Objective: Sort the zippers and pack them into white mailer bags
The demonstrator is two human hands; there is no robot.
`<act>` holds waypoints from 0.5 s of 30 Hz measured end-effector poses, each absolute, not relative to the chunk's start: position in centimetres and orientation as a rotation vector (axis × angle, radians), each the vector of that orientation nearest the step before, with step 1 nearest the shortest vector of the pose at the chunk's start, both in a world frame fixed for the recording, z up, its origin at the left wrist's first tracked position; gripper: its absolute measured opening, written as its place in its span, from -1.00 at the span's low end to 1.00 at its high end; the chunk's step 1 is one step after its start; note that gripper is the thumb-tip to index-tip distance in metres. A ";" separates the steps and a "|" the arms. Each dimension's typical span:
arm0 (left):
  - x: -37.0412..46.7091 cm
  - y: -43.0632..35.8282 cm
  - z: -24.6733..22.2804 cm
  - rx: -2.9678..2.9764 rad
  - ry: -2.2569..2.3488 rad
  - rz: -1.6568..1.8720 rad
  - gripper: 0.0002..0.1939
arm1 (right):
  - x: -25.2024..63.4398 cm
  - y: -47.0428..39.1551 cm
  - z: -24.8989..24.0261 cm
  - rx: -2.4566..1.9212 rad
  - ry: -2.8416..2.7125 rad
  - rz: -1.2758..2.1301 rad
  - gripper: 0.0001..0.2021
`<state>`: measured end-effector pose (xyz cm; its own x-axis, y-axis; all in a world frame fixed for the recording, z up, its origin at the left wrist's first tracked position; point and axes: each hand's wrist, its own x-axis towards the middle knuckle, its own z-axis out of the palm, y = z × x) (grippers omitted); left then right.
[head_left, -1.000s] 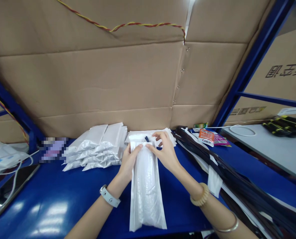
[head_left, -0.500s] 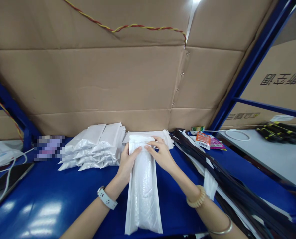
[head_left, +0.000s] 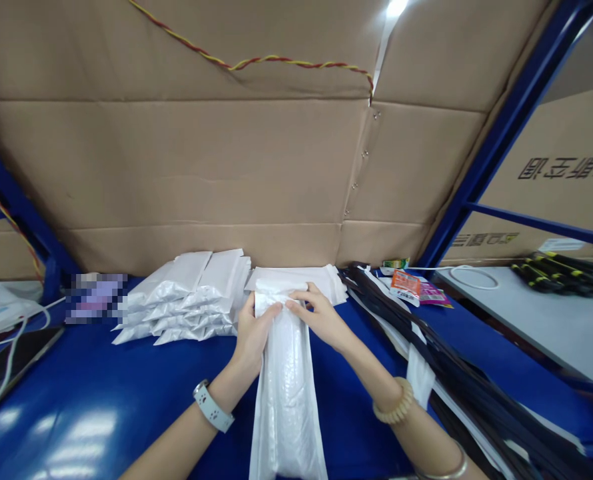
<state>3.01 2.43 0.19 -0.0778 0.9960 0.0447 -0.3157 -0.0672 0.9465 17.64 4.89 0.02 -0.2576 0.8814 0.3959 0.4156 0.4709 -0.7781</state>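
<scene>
A long white padded mailer point(head_left: 287, 393) lies lengthwise in front of me, its near end running out at the bottom of the view. Its body bulges over something inside that is hidden. My left hand point(head_left: 254, 328) grips the left edge near the far end, thumb on top. From the right, my right hand point(head_left: 319, 312) pinches the folded far end, its thumb close to the left thumb. Just behind lie more flat white mailers point(head_left: 321, 279). To the left stands a stack of filled white mailers point(head_left: 186, 293) in several layers.
Long dark strips point(head_left: 456, 373) run along the right side of the blue table point(head_left: 96, 393). Small snack packets point(head_left: 406, 287) lie behind them. A cardboard wall point(head_left: 201, 167) closes off the back. A white cable point(head_left: 16, 353) hangs at left, and black-yellow tools point(head_left: 566, 273) lie far right.
The mailer and both hands sit slightly lower in view, and the mailer's near end has passed out of the bottom edge. Both hands keep their hold at its far end.
</scene>
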 end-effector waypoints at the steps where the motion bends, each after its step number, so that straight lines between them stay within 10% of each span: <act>1: 3.0 2.4 0.2 0.956 0.991 1.447 -0.55 | 17.4 4.8 -0.1 -1.087 -1.818 0.657 -0.78; 7: 2.9 2.3 0.5 0.899 0.960 1.438 -0.52 | 16.7 4.6 -0.4 -1.021 -1.422 0.863 -0.35; 15: 2.3 2.7 1.0 1.017 0.962 1.462 -0.64 | 16.2 3.7 0.8 -0.742 -1.273 1.234 -0.66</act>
